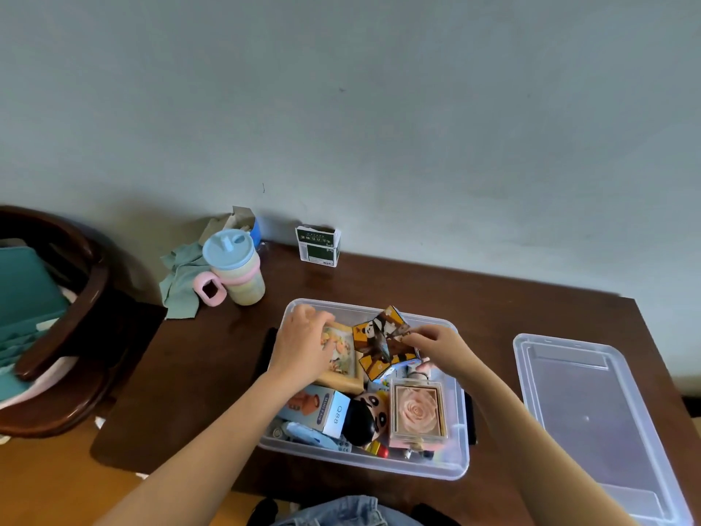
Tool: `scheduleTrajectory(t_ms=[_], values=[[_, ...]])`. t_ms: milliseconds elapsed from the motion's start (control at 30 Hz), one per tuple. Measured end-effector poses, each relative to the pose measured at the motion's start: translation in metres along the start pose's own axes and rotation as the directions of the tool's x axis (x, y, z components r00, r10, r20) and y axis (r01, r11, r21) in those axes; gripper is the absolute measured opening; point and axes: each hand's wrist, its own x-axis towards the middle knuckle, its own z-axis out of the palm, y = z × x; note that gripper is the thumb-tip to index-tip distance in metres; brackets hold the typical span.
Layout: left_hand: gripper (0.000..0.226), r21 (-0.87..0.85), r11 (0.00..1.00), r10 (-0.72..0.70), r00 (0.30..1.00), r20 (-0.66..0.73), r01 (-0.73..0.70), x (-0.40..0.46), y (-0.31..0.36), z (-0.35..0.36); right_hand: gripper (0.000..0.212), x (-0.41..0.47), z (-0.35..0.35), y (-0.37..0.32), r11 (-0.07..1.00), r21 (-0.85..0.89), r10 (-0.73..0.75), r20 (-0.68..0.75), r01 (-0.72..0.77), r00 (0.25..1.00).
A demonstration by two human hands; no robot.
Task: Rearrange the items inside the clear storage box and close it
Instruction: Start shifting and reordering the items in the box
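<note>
Soft, even daylight with faint shadows; a mild sheen on the lid [591,404] at right. Wide-angle bending curves the edges; detail slightly soft.

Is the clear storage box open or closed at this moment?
Open. The clear storage box has no cover on it; its lid lies flat on the table to its right, and both hands reach inside.

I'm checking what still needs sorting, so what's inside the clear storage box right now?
The clear storage box holds a framed picture under the left hand, a panda box pinched by the right hand, a rose box, a Q88 carton. Lower items are covered.
</note>
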Motion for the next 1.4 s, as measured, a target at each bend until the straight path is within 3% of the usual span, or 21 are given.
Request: scheduleTrajectory(t_ms=[67,133,233,367,433,533,667,800,933,1033,1233,1400], values=[[0.033,-0.305,0.952,-0.016,0.998,-0.059,-0.003,0.008,0.005,0.001,0.013,-0.008,-0.008,-0.01,0.995,0.069,-0.077,0.013,0.076,0.997],[0.032,-0.535,0.842,-0.06,0.997,0.039,0.072,0.015,0.01,0.001,0.014,-0.014,-0.012,-0.018,0.991,0.083,-0.113,0.117,0.104,0.987],[0.029,-0.627,0.768,0.004,0.978,0.207,0.13,0.023,0.015,0.0,0.019,-0.02,-0.006,-0.021,0.99,0.078,-0.134,0.326,0.115,0.936],[0.032,-0.622,0.762,0.078,0.927,0.367,0.182,0.024,0.016,0.001,0.022,-0.023,0.024,-0.015,0.989,0.04,-0.144,0.389,0.14,0.91],[0.027,-0.542,0.832,0.132,0.908,0.397,0.116,0.021,0.012,0.003,0.024,-0.023,0.044,-0.009,0.99,-0.01,-0.125,0.359,0.138,0.925],[0.018,-0.414,0.91,0.169,0.904,0.392,0.009,0.015,0.006,0.008,0.029,-0.02,0.068,-0.003,0.99,-0.068,-0.112,0.183,0.126,0.977],[0.021,-0.36,0.933,0.168,0.88,0.445,0.003,0.01,0.002,0.011,0.012,-0.011,0.065,-0.002,0.986,-0.092,-0.133,0.07,0.139,0.989],[0.021,-0.342,0.94,0.168,0.864,0.474,0.005,0.009,0.001,0.008,0.024,0.016,0.032,0.013,0.954,-0.279,0.055,-0.207,-0.112,0.977],[0.018,-0.405,0.914,0.239,0.798,0.553,0.007,0.011,0.008,0.004,0.026,0.04,0.024,0.027,0.84,-0.442,0.298,-0.111,-0.316,0.948],[0.025,-0.377,0.926,0.288,0.712,0.64,-0.036,0.009,0.011,0.004,0.024,0.055,0.034,0.03,0.828,-0.443,0.341,-0.086,-0.342,0.936],[0.021,-0.41,0.911,0.323,0.709,0.627,-0.053,0.01,0.003,-0.004,0.037,0.063,0.039,0.043,0.828,-0.369,0.453,-0.004,-0.422,0.891],[0.018,-0.407,0.912,0.304,0.745,0.593,-0.048,0.017,-0.005,-0.019,0.038,0.066,0.038,0.052,0.883,-0.188,0.454,0.11,-0.43,0.884]])
